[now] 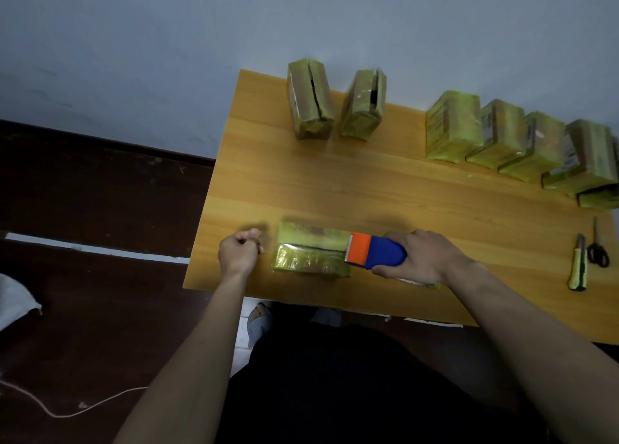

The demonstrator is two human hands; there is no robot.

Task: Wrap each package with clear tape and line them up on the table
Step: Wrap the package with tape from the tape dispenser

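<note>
A yellow-green package [311, 251] lies flat near the front edge of the wooden table [368, 182]. My right hand [422, 257] grips a blue and orange tape dispenser [375, 251], whose orange end rests on the package's right end. My left hand [239, 251] sits just left of the package with its fingers curled; whether it pinches tape I cannot tell. Two packages [310, 98] [363, 103] stand upright at the back of the table. A row of several wrapped packages [522, 142] lines the back right.
A utility knife [578, 264] and black scissors [598, 249] lie at the table's right. A white wall is behind the table, dark floor to the left with a white cloth [15, 298] and a thin cord [67, 410]. My legs are below the table's front edge.
</note>
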